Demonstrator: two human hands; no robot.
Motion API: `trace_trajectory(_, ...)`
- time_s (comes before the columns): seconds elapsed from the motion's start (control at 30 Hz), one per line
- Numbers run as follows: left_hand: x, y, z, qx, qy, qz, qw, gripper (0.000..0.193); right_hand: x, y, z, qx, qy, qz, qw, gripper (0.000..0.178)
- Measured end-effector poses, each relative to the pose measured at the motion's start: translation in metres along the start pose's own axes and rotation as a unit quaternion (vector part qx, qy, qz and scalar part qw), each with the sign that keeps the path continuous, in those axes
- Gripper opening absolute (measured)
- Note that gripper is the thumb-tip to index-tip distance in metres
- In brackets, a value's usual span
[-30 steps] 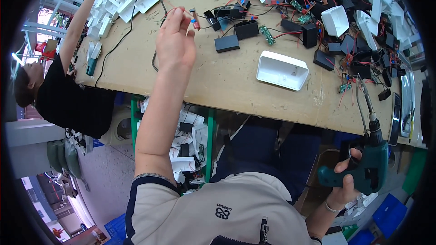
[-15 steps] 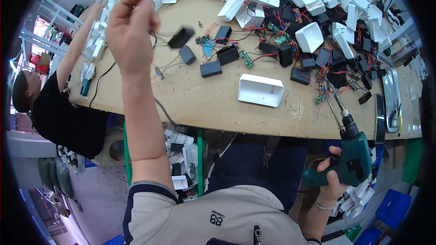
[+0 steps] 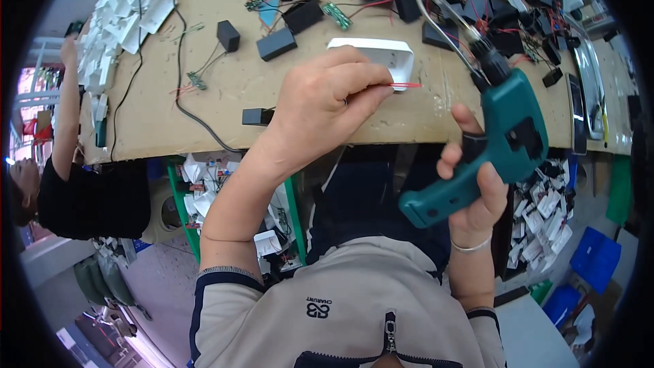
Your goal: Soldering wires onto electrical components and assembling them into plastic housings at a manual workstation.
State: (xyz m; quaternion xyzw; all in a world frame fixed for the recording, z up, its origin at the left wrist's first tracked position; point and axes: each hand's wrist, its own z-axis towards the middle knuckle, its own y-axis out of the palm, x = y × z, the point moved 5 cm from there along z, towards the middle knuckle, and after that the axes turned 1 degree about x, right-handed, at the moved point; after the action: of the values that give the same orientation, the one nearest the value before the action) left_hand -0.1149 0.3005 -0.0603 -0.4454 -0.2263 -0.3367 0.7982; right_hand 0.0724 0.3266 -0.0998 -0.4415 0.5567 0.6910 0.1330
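Thumb and fingers of my left hand (image 3: 334, 99) are pinched on thin red wires (image 3: 407, 85), whose ends stick out to the right. This hand is over the table's near edge, partly covering an open white plastic case (image 3: 402, 61). Beside my left wrist is a small black block (image 3: 257, 116) with a dark lead; whether it joins the held wires is hidden. My right hand (image 3: 485, 204) grips the handle of a teal soldering gun (image 3: 518, 112), fingers by its trigger. Its metal tip and thin feed tube point up and left, above the table.
Black blocks (image 3: 277, 44), green circuit boards (image 3: 336, 16) and red wires lie across the brown tabletop (image 3: 225, 102). White cases (image 3: 129, 7) are heaped at the far left. A black cable (image 3: 197, 117) crosses the table. Another person (image 3: 88, 191) works at the left.
My left hand has come down and right with the red wires, to the white case. My right hand has raised the soldering gun, its tip now away from the boards. The view has shifted.
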Motion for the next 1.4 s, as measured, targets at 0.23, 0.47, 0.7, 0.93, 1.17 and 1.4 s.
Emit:
trace_trajectory(0.23,0.007,0.013,-0.006,-0.002,-0.028,-0.038,0.999,0.009,0.011,0.012,0.007,-0.004,0.003,0.037,0.999,0.061)
trace_trajectory(0.47,0.005,0.02,-0.007,-0.035,-0.013,-0.064,0.997,0.011,0.015,0.012,0.015,0.019,0.032,0.043,0.998,0.057)
trace_trajectory(0.7,0.001,0.005,-0.004,0.002,0.025,-0.023,0.999,0.012,0.013,0.001,0.016,0.03,0.02,0.024,0.999,0.056)
trace_trajectory(0.93,0.004,0.002,-0.008,0.01,0.101,0.154,0.983,0.014,0.032,0.015,0.022,0.055,0.041,0.08,0.994,0.056)
trace_trajectory(1.17,0.003,0.017,-0.019,0.063,0.026,0.109,0.992,0.01,0.031,0.005,0.027,0.064,-0.004,0.03,0.997,0.057)
trace_trajectory(1.4,-0.003,0.02,-0.021,0.112,0.037,0.183,0.976,0.01,-0.015,-0.024,-0.02,0.068,-0.049,-0.229,0.97,0.068)
